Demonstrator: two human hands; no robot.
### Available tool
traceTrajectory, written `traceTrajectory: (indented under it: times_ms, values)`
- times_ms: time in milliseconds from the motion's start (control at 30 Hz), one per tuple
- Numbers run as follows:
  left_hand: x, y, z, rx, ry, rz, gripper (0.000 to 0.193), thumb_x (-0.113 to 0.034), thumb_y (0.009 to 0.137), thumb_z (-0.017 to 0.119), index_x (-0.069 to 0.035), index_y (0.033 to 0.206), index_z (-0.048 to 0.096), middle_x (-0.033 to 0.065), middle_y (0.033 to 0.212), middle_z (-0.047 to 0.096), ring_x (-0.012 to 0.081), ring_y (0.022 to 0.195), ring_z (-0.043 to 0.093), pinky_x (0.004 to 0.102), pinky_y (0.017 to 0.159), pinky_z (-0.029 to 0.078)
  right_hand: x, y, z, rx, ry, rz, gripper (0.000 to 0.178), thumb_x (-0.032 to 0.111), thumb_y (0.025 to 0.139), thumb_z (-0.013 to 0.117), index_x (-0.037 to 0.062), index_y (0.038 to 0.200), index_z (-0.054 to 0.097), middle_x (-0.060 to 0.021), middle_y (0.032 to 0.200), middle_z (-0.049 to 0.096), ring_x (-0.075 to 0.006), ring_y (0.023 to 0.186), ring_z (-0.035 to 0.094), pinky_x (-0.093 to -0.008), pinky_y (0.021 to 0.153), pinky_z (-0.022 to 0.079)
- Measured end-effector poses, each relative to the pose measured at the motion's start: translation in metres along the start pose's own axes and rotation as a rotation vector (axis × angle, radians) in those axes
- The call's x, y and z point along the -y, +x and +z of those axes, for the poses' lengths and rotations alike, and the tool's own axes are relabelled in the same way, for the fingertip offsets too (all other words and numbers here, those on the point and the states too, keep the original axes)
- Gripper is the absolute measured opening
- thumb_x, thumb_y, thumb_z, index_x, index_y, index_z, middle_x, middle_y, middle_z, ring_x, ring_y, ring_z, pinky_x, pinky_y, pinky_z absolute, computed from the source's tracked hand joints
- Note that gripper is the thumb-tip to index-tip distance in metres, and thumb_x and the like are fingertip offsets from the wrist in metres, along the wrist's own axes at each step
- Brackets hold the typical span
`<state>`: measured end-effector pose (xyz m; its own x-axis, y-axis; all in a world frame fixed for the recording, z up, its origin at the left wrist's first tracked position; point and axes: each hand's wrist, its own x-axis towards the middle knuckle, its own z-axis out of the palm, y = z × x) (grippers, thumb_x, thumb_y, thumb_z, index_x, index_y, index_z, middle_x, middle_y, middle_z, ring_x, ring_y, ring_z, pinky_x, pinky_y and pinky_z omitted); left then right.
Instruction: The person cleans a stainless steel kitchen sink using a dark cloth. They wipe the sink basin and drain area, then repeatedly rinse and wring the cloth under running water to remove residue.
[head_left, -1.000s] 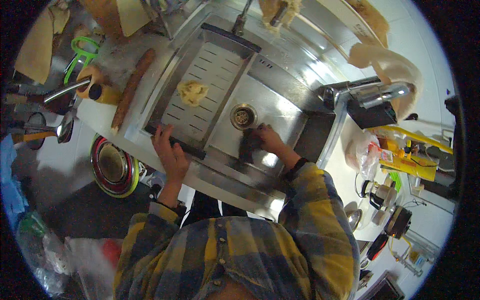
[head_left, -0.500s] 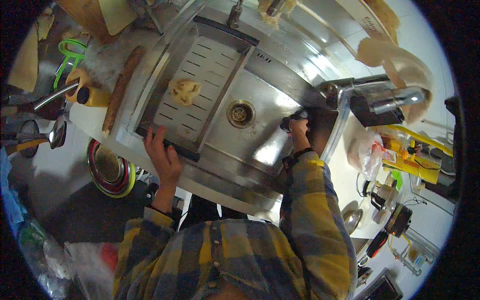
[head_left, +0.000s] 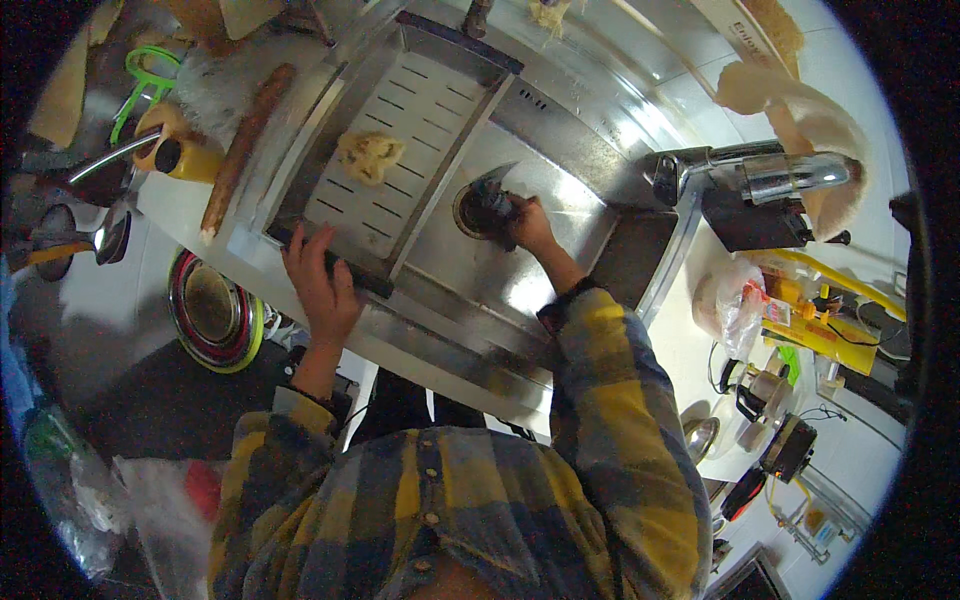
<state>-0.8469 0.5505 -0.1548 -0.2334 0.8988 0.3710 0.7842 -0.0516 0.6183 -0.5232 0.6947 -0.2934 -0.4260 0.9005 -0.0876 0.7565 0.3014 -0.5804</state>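
Inside the steel sink [head_left: 580, 190], my right hand [head_left: 532, 226] is closed on a dark object [head_left: 488, 208]. Its kind is too blurred to name. The object sits over the drain [head_left: 466, 212] and partly hides it. At the sink's left stands a slotted steel tray [head_left: 400, 150] with black ends. My left hand [head_left: 325, 290] lies on the tray's near end with its fingers spread. A crumpled yellowish piece, sponge-like [head_left: 368, 157], lies on the slotted surface.
A brown wooden stick [head_left: 245, 150] and a yellow bottle [head_left: 190, 162] lie left of the tray. The chrome faucet [head_left: 790, 175] reaches in from the right. A plastic bag [head_left: 735, 300] and a yellow box [head_left: 825, 335] stand on the right counter.
My right hand has moved left from the sink's right wall to the drain, bringing the dark object along. My left hand stays on the tray's near end.
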Motion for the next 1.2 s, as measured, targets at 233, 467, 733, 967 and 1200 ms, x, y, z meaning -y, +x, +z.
traceTrajectory:
  times_ms: [233,467,733,967,1200]
  values:
    - [0.002,0.002,-0.001,-0.005,0.002,-0.016,0.039,-0.023,0.086,0.044,-0.005,0.119,0.049,0.0102,0.125,0.051,0.0360,0.128,0.032,0.0565,0.107,0.010,0.008,-0.097,-0.043,0.184,0.254,0.585,0.035,0.020,0.076,0.061,0.0048,0.107,0.055,-0.0148,0.088,0.065,-0.0337,0.075,0.060,-0.0412,0.069,0.049]
    - [0.003,-0.002,-0.003,0.023,0.005,-0.036,0.039,-0.023,0.083,0.046,-0.006,0.118,0.050,0.0101,0.123,0.052,0.0359,0.128,0.031,0.0563,0.107,0.009,-0.002,-0.151,0.024,0.523,0.007,0.480,0.034,0.027,0.078,0.060,0.0095,0.106,0.057,-0.0111,0.095,0.063,-0.0321,0.082,0.060,-0.0445,0.071,0.049]
    - [0.006,0.000,-0.003,0.033,0.023,0.000,0.035,-0.021,0.081,0.047,-0.006,0.113,0.054,0.0088,0.124,0.051,0.0351,0.128,0.031,0.0571,0.107,0.009,0.009,-0.007,0.063,0.069,0.737,0.351,0.040,0.039,0.078,0.065,0.0131,0.108,0.059,-0.0096,0.103,0.063,-0.0282,0.085,0.062,-0.0414,0.071,0.053]
    - [0.005,0.001,0.000,0.041,0.065,-0.023,0.034,-0.021,0.081,0.048,-0.009,0.112,0.055,0.0084,0.125,0.050,0.0343,0.129,0.030,0.0571,0.107,0.010,0.061,-0.013,-0.040,0.487,1.155,0.764,0.050,0.027,0.080,0.067,0.0093,0.123,0.049,-0.0107,0.110,0.060,-0.0271,0.090,0.064,-0.0395,0.073,0.056]
    - [0.008,0.000,0.001,0.057,0.077,-0.039,0.033,-0.022,0.080,0.050,-0.010,0.110,0.057,0.0071,0.124,0.051,0.0333,0.129,0.030,0.0576,0.107,0.009,0.054,-0.121,-0.057,0.895,0.562,0.834,0.046,0.018,0.079,0.067,0.0058,0.119,0.050,-0.0112,0.105,0.061,-0.0275,0.086,0.064,-0.0396,0.069,0.056]
